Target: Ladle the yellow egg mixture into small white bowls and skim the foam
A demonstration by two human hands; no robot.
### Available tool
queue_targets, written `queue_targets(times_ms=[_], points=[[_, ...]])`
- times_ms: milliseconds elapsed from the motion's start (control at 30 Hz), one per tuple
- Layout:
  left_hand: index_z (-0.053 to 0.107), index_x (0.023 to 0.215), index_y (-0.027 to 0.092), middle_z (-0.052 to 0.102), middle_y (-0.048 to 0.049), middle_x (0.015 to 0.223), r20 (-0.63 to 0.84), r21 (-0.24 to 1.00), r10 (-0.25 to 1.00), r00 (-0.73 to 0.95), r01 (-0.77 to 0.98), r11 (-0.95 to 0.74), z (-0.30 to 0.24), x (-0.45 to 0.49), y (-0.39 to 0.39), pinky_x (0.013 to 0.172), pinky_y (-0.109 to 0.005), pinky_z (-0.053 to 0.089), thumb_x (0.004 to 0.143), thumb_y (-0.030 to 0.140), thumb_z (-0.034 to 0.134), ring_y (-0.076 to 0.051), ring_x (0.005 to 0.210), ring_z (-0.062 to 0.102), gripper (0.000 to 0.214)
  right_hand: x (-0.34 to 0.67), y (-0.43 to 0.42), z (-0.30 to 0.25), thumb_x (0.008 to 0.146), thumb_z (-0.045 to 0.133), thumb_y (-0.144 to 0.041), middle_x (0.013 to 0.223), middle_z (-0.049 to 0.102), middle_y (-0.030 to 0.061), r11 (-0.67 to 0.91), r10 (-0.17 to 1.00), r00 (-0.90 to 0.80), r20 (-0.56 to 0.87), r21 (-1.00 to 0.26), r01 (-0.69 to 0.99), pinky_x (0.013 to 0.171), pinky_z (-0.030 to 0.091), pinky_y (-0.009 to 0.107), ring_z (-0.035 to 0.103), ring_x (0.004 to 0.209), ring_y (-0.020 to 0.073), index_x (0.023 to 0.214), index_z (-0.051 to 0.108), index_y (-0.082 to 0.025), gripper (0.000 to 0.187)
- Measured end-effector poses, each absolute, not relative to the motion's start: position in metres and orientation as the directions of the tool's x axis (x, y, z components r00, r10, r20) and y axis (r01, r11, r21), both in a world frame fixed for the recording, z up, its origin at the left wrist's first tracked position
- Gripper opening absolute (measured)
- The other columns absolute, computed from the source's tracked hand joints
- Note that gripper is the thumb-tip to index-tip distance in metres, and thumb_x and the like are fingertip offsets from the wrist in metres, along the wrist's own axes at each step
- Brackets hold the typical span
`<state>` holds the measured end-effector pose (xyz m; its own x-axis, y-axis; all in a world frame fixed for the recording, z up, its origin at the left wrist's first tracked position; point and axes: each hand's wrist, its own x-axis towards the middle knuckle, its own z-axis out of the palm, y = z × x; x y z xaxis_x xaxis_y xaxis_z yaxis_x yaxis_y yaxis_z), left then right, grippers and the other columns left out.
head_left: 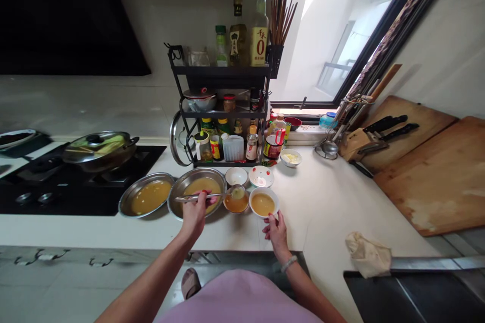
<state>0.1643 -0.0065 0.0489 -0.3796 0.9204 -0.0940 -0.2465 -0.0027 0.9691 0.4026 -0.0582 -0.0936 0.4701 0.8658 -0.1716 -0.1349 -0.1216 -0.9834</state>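
My left hand (196, 213) is closed around the metal handle of a ladle (217, 195), whose head is over the small bowl of amber liquid (236, 205). Beneath that hand stands a wide steel basin (175, 207) of cloudy yellowish liquid. A second steel basin (125, 207), with similar liquid and pale bits floating in it, sits to its left. My right hand (277, 232) grips the near rim of a white bowl (277, 200) of light brown liquid, which rests on the counter. Behind are a small white bowl (236, 175) and a strawberry-patterned dish (261, 175).
A black rack (223, 114) of bottles and jars stands behind the bowls. A lidded pan (100, 154) sits on the stove at left. To the right are a bowl of chopped pale food (291, 158), a knife block (354, 144), cutting boards (435, 176) and a cloth (367, 255) beside the sink.
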Motion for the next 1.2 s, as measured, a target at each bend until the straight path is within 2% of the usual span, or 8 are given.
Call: queue_targets(times_ms=[167,267,400,500,633,800,1067,1200], points=[[0.064,0.089,0.013,0.07,-0.0074,0.069,0.03,0.996,0.986,-0.162,-0.082,-0.044,0.035,0.199,-0.012,0.063,-0.033,0.058,0.083,0.044,0.055,-0.019,0.06,0.069,0.033,0.403,-0.058,-0.096,0.075,0.057,-0.067,0.071,0.063,-0.001,-0.131,0.868,0.466,-0.171,-0.984,-0.117,0.03,0.039,0.019,0.057,0.043,0.0124,0.13,0.044,-0.017,0.075],[0.063,0.091,0.015,0.069,-0.0066,0.073,0.217,0.975,0.976,-0.003,0.058,-0.217,0.025,0.214,-0.018,0.058,-0.029,0.057,0.09,0.04,0.047,-0.017,0.059,0.067,0.029,0.403,-0.058,-0.097,0.076,0.057,-0.066,0.07,0.062,-0.0014,-0.135,0.863,0.476,-0.168,-0.985,-0.104,0.03,0.04,0.019,0.056,0.042,0.0125,0.134,0.042,-0.017,0.078],[0.063,0.097,0.017,0.066,-0.0056,0.08,0.519,0.784,0.803,0.292,0.213,-0.584,0.019,0.218,-0.028,0.064,-0.026,0.056,0.094,0.026,0.044,-0.012,0.065,0.065,0.021,0.404,-0.058,-0.095,0.077,0.057,-0.064,0.069,0.062,-0.0001,-0.159,0.854,0.488,-0.18,-0.984,-0.083,0.03,0.041,0.023,0.055,0.041,0.0141,0.138,0.041,-0.015,0.08],[0.063,0.103,0.018,0.067,-0.0074,0.087,0.597,0.652,0.697,0.397,0.265,-0.71,0.022,0.212,-0.031,0.069,-0.026,0.055,0.093,0.021,0.045,-0.012,0.074,0.065,0.021,0.404,-0.058,-0.094,0.077,0.058,-0.063,0.071,0.063,0.0017,-0.175,0.85,0.494,-0.186,-0.982,-0.069,0.03,0.041,0.024,0.054,0.041,0.0146,0.138,0.042,-0.014,0.079],[0.062,0.098,0.017,0.069,-0.0075,0.084,0.563,0.74,0.812,0.156,0.342,-0.579,0.03,0.19,-0.025,0.067,-0.027,0.056,0.094,0.027,0.043,-0.014,0.07,0.068,0.022,0.403,-0.058,-0.095,0.077,0.057,-0.064,0.071,0.063,0.0008,-0.148,0.857,0.482,-0.182,-0.983,-0.109,0.031,0.04,0.021,0.055,0.042,0.0132,0.137,0.041,-0.015,0.079],[0.06,0.093,0.016,0.07,-0.0066,0.071,0.309,0.911,0.923,-0.231,0.352,-0.217,0.018,0.135,-0.009,0.064,-0.033,0.057,0.092,0.041,0.039,-0.02,0.063,0.07,0.032,0.402,-0.058,-0.096,0.076,0.057,-0.065,0.072,0.063,-0.0003,-0.122,0.865,0.474,-0.168,-0.984,-0.127,0.03,0.039,0.019,0.057,0.043,0.0122,0.13,0.045,-0.017,0.074],[0.06,0.087,0.018,0.071,-0.0073,0.075,0.458,0.71,0.848,-0.266,0.683,-0.169,-0.024,0.066,-0.005,0.063,-0.031,0.053,0.088,0.039,0.04,-0.019,0.064,0.07,0.03,0.403,-0.057,-0.096,0.074,0.058,-0.066,0.072,0.063,0.0002,-0.124,0.862,0.479,-0.167,-0.985,-0.121,0.03,0.039,0.02,0.056,0.043,0.0126,0.127,0.047,-0.017,0.073],[0.062,0.088,0.017,0.071,-0.0068,0.065,0.33,0.811,0.859,-0.391,0.583,-0.047,-0.019,0.066,-0.005,0.066,-0.035,0.055,0.085,0.038,0.041,-0.023,0.066,0.071,0.03,0.402,-0.058,-0.094,0.074,0.058,-0.066,0.072,0.063,0.0,-0.125,0.865,0.473,-0.168,-0.985,-0.121,0.03,0.039,0.02,0.056,0.043,0.0129,0.129,0.046,-0.017,0.075]])
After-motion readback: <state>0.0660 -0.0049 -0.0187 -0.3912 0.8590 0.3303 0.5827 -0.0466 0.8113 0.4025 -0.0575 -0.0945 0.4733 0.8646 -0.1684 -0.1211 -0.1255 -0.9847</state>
